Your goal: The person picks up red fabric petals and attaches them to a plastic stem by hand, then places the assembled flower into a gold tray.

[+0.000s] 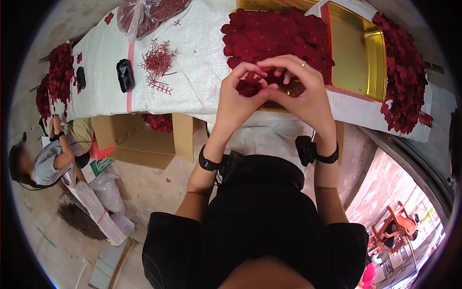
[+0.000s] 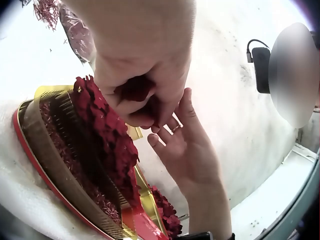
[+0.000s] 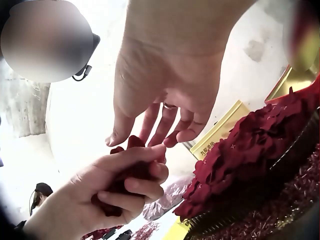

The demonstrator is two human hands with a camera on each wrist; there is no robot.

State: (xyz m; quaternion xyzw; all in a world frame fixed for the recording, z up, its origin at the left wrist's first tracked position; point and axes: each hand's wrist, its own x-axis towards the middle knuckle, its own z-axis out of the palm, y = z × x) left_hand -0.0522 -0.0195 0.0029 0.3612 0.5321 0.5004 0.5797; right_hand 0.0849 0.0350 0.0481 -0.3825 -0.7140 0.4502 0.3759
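My left hand (image 1: 237, 102) curls its fingers around several dark red fabric petals (image 3: 131, 175), partly hidden by the fingers. Close against it is my right hand (image 1: 308, 91), which wears a ring; its fingers are loosely bent, the tips right at the petals and at the left fingertips. In the right wrist view, nothing shows inside the right palm. Just beyond both hands lies a broad heap of the same dark red petals (image 1: 276, 38). Under the hands, a gold tin with a red rim (image 2: 31, 150) contains small reddish bits (image 2: 102, 205).
Right of the heap stands an open gold tin (image 1: 356, 53). Thin red stems (image 1: 159, 60), a black device (image 1: 125, 75) and a plastic bag (image 1: 144, 19) lie on the white sheeting (image 1: 103, 72). More petals hang at both ends. A cardboard box (image 1: 142, 144) stands below; another person (image 1: 45, 161) works at left.
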